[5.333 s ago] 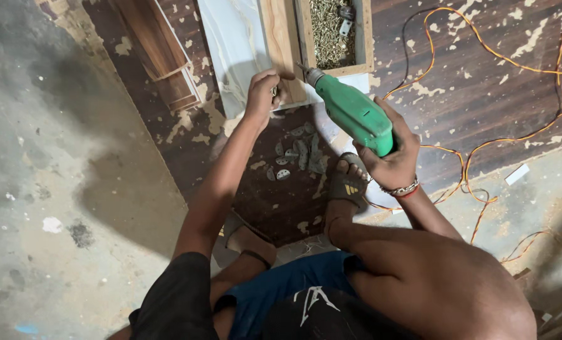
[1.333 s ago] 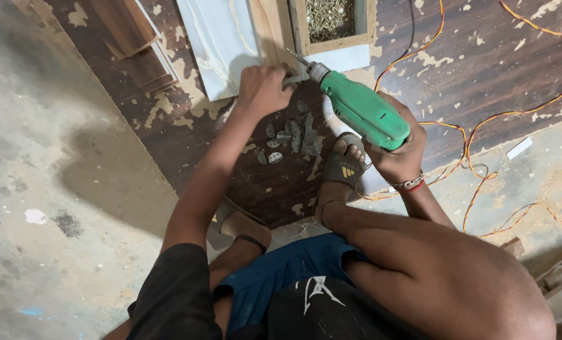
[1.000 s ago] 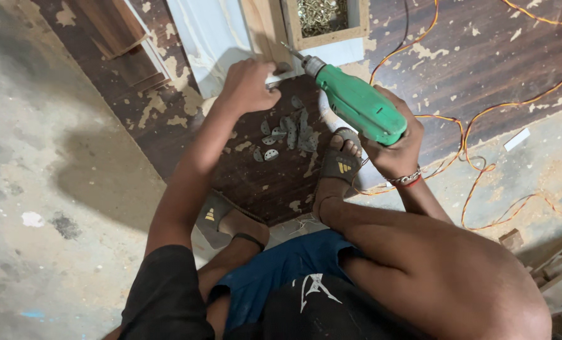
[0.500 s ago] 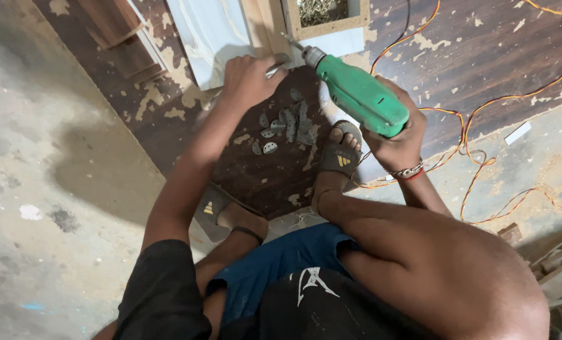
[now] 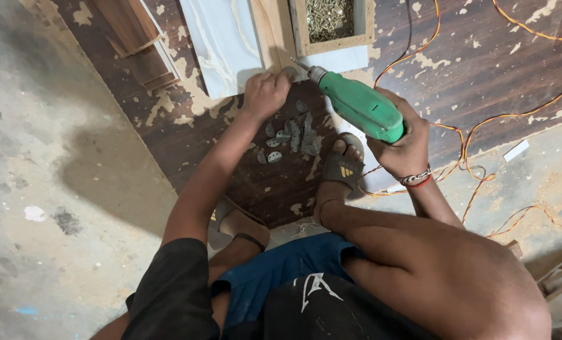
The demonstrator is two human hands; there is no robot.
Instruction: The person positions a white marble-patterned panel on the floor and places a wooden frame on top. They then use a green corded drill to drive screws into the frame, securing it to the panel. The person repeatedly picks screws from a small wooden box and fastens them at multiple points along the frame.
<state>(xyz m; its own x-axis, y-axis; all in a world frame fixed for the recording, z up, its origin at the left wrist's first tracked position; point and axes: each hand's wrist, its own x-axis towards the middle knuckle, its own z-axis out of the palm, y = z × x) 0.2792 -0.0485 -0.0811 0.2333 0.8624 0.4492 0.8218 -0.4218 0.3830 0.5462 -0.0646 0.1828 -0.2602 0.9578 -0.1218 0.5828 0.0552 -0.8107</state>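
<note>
A big dark wood-grain board (image 5: 482,69) with flaking pale patches lies on the concrete floor (image 5: 48,189), and the person squats at its near edge, one sandalled foot (image 5: 342,169) planted on it. Across the far part lies a pale marbled panel (image 5: 221,44) with a light wooden strip (image 5: 271,31) beside it to the right. Just right of the strip sits a small wooden box (image 5: 334,44) filled with screws. An orange-and-yellow cable (image 5: 482,119) loops over the board on the right.

The right hand (image 5: 403,141) is wrapped tight around the grip of a green power drill (image 5: 356,110), a smooth green plastic body with a grey chuck; it is tilted, its bit pointing far-left toward the near end of the wooden strip, close to the box's near corner. The left hand (image 5: 265,94) is curled, knuckles up, fingers pressed down at the strip's near end just left of the bit; whether it pinches something small I cannot tell. A scatter of small grey metal plates (image 5: 290,132) lies on the board just near of that hand.

Compared with half a second ago, the left hand sits a touch farther right, nearer the drill tip, and the drill is held as before.
</note>
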